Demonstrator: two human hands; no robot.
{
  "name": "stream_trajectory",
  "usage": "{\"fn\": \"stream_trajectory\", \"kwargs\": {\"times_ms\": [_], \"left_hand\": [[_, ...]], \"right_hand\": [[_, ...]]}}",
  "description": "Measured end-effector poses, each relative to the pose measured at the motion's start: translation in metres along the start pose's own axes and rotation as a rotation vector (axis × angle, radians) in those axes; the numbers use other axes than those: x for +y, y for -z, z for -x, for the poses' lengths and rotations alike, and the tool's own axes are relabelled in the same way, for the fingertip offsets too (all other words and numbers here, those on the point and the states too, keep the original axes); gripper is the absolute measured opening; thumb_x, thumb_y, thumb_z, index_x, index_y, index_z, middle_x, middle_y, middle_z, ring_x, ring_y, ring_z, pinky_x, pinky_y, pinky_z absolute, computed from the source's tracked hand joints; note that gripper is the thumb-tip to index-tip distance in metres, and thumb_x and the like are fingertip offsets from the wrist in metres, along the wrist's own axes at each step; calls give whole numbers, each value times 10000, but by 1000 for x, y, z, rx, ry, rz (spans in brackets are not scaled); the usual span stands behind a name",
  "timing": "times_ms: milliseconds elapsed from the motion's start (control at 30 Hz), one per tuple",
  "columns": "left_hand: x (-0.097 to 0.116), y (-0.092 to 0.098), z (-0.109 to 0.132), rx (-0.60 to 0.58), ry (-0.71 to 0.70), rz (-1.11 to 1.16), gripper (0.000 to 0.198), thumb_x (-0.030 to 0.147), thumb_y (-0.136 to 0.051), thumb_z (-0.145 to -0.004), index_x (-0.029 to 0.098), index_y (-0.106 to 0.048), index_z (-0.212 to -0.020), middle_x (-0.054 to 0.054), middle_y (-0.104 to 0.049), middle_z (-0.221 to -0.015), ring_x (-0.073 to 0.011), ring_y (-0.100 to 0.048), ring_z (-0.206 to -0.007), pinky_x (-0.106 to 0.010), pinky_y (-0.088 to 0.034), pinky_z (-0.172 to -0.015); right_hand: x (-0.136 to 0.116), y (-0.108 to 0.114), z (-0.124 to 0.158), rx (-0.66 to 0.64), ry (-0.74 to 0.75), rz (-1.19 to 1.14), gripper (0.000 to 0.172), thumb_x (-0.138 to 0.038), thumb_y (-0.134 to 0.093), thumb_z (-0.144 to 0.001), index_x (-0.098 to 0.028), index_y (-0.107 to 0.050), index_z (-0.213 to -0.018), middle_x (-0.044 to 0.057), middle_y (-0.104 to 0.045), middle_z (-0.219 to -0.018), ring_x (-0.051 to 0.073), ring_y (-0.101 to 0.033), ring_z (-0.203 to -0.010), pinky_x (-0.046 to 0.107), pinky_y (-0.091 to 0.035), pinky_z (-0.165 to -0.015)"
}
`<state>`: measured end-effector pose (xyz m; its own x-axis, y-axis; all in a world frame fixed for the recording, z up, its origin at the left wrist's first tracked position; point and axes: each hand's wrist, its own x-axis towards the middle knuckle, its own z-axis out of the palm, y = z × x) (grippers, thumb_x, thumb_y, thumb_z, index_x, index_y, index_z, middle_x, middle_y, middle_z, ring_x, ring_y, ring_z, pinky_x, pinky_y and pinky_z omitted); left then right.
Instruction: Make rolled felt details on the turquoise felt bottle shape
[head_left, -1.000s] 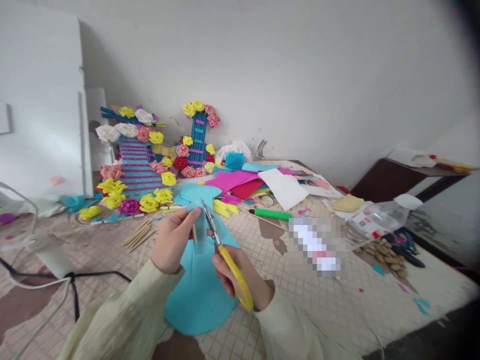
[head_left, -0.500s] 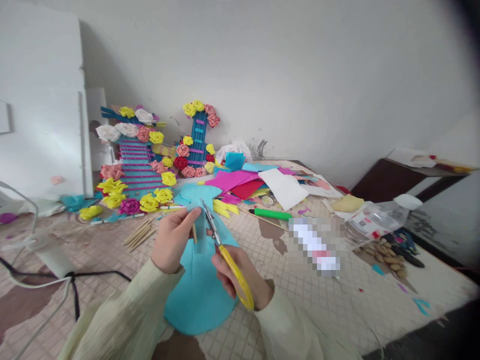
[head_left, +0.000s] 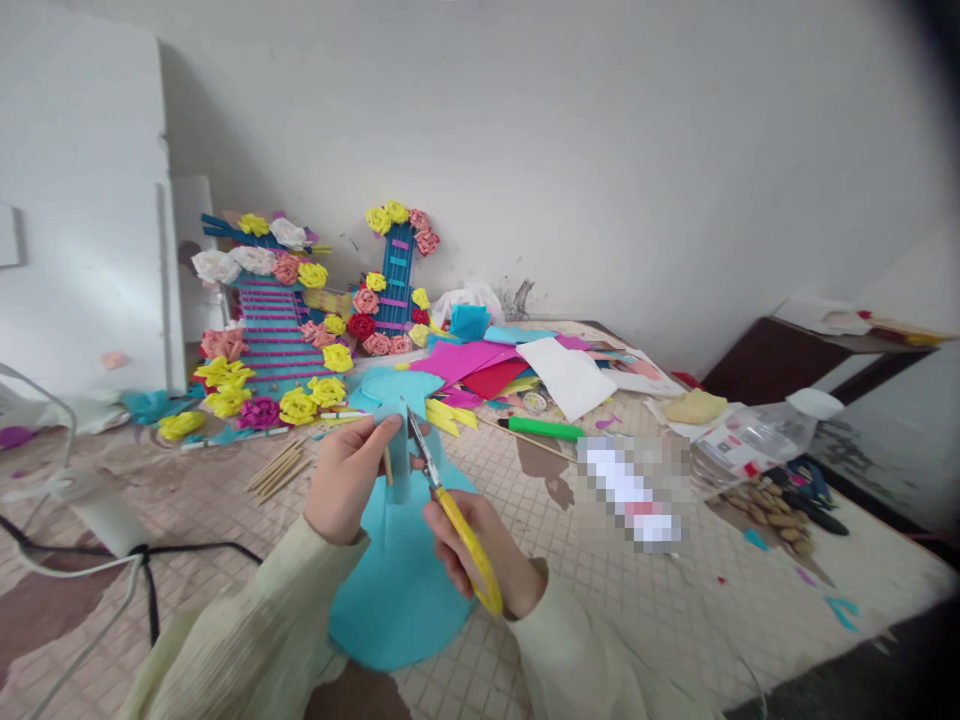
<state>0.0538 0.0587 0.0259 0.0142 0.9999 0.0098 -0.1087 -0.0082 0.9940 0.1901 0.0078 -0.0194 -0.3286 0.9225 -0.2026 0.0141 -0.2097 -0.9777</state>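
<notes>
My left hand [head_left: 346, 485] is closed, with a strip of translucent blue paper [head_left: 399, 472] pinched between thumb and fingers. A short wooden stick [head_left: 388, 466] shows at the same fingertips. My right hand [head_left: 491, 550] grips scissors with yellow handles [head_left: 469, 545], their metal blades pointing away from me at the strip's right edge. Whether the blades touch the paper I cannot tell. Below both hands lies a large guitar-shaped sheet of blue paper [head_left: 405, 600], partly covered by them.
Behind stand two decorated pieces with paper flowers, a wide one [head_left: 270, 330] and a narrow one [head_left: 397, 280]. Coloured sheets [head_left: 457, 360], wooden sticks [head_left: 281, 470], a green marker [head_left: 544, 429], a plastic bottle [head_left: 757, 440] and peanuts [head_left: 769, 505] lie about. A cable [head_left: 202, 546] runs at left.
The scissors have shifted slightly left, and their handles sit a little higher. My left hand stays almost still with the blue strip.
</notes>
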Motion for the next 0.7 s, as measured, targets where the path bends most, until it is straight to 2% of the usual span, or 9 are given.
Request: {"fn": "stream_trajectory", "kwargs": {"times_ms": [167, 267, 467, 600, 700], "left_hand": [[-2, 1, -5, 39, 23, -2, 262, 357, -606, -688, 120, -656, -788, -73, -698, -713, -151, -606, -501, -217, -407, -406], [0, 5, -9, 96, 39, 33, 265, 349, -625, -670, 121, -643, -803, -90, -703, -800, -147, -608, -509, -215, -404, -399], [6, 14, -11, 126, 24, 82, 279, 351, -634, -672, 122, -640, -830, -89, -703, -836, -147, -615, -555, -237, -463, -480], [7, 14, -10, 112, 20, 93, 264, 336, -628, -686, 117, -640, -833, -85, -698, -828, -138, -606, -549, -236, -473, -488], [7, 12, -9, 106, 33, 99, 256, 333, -629, -688, 122, -635, -833, -73, -694, -813, -126, -593, -534, -226, -472, -479]], "right_hand": [[2, 3, -5, 29, -19, 3, 464, -627, -473, -714, -188, -356, -618, -97, -379, -394, 35, -346, -240, 124, -240, -214], [4, 13, -11, 124, -1, -4, 484, -644, -461, -712, -181, -372, -604, -90, -384, -385, 41, -345, -233, 131, -245, -208], [6, 59, -33, 381, -59, -230, 504, -683, -456, -682, -188, -397, -607, -85, -376, -357, 61, -328, -207, 162, -227, -204], [10, 89, -44, 411, -117, -345, 483, -656, -477, -686, -192, -385, -585, -75, -373, -356, 59, -318, -230, 163, -211, -239], [10, 100, -45, 397, -112, -395, 499, -661, -426, -709, -178, -425, -585, -48, -399, -398, 55, -324, -274, 165, -217, -271]]}}
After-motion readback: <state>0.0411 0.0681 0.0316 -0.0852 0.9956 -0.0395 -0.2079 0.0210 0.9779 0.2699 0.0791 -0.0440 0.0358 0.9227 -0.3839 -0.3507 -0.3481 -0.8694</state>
